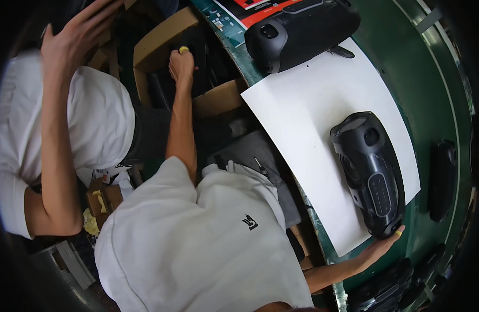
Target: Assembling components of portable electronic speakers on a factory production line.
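The bench (431, 57) runs along your right, with a sheet (302, 135) on it. One speaker (374, 182) lies on the sheet, your right hand (382, 247) touching its near end; a second speaker (307, 36) lies at the sheet's far end. A third speaker (443, 179) is on the bench right of the sheet, and more speakers (382, 286) are at the near right. Ahead to your left, left of the bench, is a carton (164, 41), your left hand (182, 66) at it. A co-worker (101, 109) is on your left.
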{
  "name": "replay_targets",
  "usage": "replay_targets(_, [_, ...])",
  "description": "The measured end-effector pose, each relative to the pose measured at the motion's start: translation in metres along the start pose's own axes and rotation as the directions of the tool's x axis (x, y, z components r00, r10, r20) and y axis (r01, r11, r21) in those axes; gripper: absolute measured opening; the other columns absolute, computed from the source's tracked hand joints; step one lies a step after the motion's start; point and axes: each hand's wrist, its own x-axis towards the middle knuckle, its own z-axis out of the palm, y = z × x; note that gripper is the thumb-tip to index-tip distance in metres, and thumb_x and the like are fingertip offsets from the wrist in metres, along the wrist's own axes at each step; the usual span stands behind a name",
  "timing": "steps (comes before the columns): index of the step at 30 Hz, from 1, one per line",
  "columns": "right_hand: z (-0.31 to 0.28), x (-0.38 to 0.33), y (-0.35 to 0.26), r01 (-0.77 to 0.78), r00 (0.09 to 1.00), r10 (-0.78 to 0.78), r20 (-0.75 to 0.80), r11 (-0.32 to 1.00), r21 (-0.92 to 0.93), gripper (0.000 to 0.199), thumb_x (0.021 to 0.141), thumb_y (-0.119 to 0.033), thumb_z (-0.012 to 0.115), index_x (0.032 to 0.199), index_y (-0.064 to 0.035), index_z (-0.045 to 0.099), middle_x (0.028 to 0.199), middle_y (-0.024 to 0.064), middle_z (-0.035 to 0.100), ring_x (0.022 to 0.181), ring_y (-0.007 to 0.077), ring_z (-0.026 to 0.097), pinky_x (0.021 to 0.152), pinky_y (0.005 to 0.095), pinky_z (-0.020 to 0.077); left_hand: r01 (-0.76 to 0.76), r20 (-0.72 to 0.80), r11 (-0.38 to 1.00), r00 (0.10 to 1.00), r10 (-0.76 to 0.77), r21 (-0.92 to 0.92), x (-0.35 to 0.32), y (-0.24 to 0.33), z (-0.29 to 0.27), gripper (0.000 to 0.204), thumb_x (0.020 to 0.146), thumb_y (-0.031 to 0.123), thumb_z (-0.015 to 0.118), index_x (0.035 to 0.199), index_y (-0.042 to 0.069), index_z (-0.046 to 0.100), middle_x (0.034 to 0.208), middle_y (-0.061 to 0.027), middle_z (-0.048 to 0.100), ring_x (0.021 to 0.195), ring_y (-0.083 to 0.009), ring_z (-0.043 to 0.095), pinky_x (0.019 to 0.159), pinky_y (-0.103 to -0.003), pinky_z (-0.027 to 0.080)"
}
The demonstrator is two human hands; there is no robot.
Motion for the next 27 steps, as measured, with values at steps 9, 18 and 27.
replay_targets(9, [0.031,-0.060,-0.062,0.650,0.743,-0.665,0.072,0.691,-0.317,0.060,0.104,-0.022,0.080,0.155,0.0035,0.060,0.151,0.0168,0.067,0.138,0.0308,0.063,0.119,0.0432,0.0489,-0.661,-0.225,0.650,0.615,0.755,0.375,-0.252,0.060,-0.199,0.035,0.105,0.026,0.078,0.117,-0.006,0.070,0.102,-0.0259,0.075,0.089,-0.0455,0.072,0.086,-0.049,0.058])
replay_targets(18, [0.074,-0.213,-0.121,0.990,0.144,-0.703,0.696,0.098,-0.105,0.064,0.090,-0.031,0.078,0.143,0.0034,0.065,0.133,0.0212,0.068,0.116,0.0360,0.067,0.099,0.0505,0.0565,-0.772,0.544,0.157,-0.274,0.793,-0.617,-0.328,0.202,-0.220,0.036,0.078,0.009,0.077,0.112,0.000,0.069,0.085,-0.0146,0.067,0.074,-0.0385,0.070,0.064,-0.048,0.053])
replay_targets(27, [0.044,-0.194,-0.108,0.786,0.617,-0.540,0.572,0.457,-0.417,0.085,0.067,-0.014,0.100,0.136,0.0068,0.056,0.110,0.0186,0.060,0.100,0.0376,0.064,0.080,0.0484,0.0540,-0.758,0.413,-0.199,-0.532,0.739,-0.621,-0.353,0.220,-0.157,0.083,0.068,0.007,0.096,0.144,0.005,0.061,0.110,-0.0127,0.058,0.100,-0.0350,0.067,0.076,-0.047,0.054])
